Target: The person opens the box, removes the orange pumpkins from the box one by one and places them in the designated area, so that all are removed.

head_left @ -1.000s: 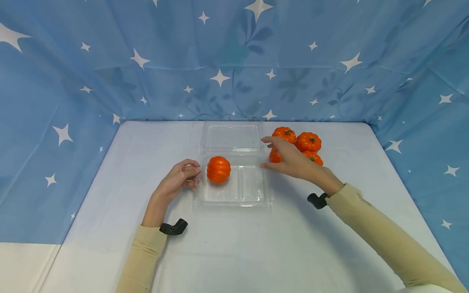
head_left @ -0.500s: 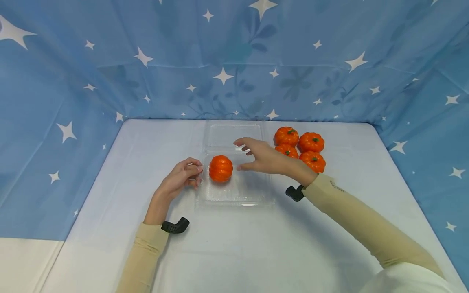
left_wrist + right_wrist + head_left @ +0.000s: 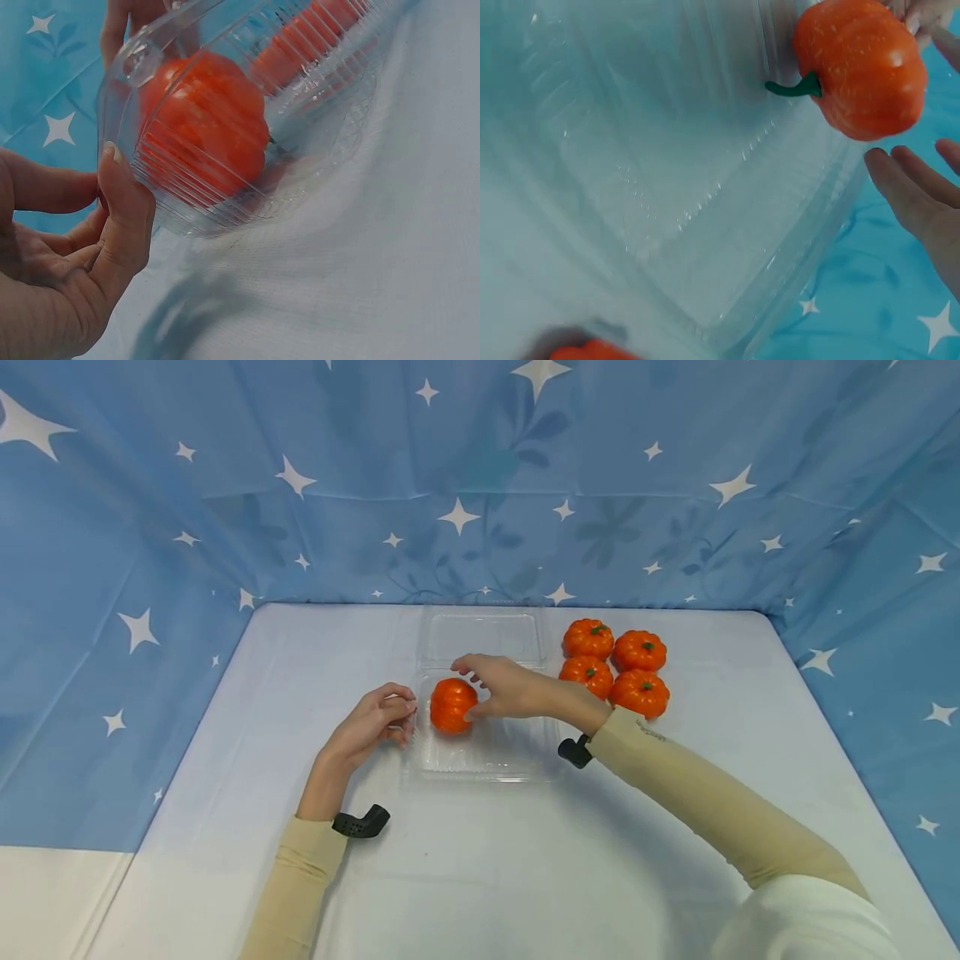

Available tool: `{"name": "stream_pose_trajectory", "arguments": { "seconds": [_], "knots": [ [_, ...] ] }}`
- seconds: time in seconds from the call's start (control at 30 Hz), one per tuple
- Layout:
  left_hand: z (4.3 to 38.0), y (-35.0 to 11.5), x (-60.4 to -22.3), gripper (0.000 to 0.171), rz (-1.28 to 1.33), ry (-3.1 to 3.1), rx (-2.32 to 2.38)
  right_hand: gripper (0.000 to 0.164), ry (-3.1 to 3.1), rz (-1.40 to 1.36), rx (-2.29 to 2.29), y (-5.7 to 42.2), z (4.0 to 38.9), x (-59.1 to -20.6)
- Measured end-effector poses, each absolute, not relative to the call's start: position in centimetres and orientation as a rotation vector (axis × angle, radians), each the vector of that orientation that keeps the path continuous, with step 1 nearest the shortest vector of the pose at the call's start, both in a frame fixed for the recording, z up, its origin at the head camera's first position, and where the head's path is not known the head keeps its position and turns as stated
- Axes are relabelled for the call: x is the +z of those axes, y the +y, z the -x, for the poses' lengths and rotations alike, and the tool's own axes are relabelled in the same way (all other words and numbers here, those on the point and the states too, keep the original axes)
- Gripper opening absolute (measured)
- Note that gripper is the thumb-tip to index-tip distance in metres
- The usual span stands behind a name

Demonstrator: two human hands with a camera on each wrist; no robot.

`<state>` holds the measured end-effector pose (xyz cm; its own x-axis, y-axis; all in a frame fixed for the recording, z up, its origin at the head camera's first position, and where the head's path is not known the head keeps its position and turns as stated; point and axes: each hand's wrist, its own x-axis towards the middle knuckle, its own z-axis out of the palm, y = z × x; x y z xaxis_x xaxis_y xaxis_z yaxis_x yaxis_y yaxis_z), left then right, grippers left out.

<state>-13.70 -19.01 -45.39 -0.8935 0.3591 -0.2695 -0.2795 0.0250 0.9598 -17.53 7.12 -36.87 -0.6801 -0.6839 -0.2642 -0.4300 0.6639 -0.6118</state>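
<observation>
A clear plastic clamshell container lies with its lid folded back. One orange toy pumpkin rests tipped on its side in the left part of its base; in the right wrist view the pumpkin's green stem shows. My left hand pinches the container's left rim between thumb and fingers, as the left wrist view shows. Over the base, my right hand spreads its thumb and fingers about the pumpkin's right side. In the right wrist view a small gap separates the fingertips from the pumpkin.
Several more orange pumpkins stand in a cluster right of the container, beneath and beyond my right forearm. The container's transparent lid lies flat toward the back. A blue star-patterned curtain borders the white table.
My right hand has moved left, from in front of the pumpkin cluster to the pumpkin in the container. My left hand stays at the rim.
</observation>
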Motion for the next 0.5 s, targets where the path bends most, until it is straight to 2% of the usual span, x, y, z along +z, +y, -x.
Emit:
{"name": "stream_pose_trajectory", "arguments": {
  "seconds": [0.23, 0.5],
  "knots": [
    [13.7, -19.1, -45.4, 0.016, -0.089, 1.868, 1.922, 0.073, 2.422, 0.875, -0.556, 6.1, 17.5, -37.3],
    [13.9, -19.1, -45.4, 0.020, -0.080, 1.863, 1.925, 0.061, 2.459, 0.970, -0.545, 5.6, 17.6, -37.9]
  ]
}}
